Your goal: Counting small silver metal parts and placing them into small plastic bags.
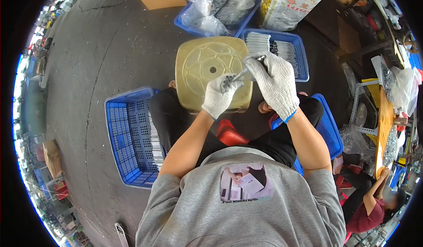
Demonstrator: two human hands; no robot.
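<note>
From afar, I watch the white-gloved left hand [218, 99] cup small dark-grey parts [228, 83] above the yellow square plastic stool [188, 62]; the right hand [276, 84] grips a slim silver metal rod [241, 74]. Seemingly aligning; the next move calls for steadiness.

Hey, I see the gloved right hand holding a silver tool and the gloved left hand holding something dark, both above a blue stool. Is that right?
Not quite: the stool is yellow, not blue, as the head view shows. The gloved right hand does hold a silver tool, and the gloved left hand something dark.
</note>
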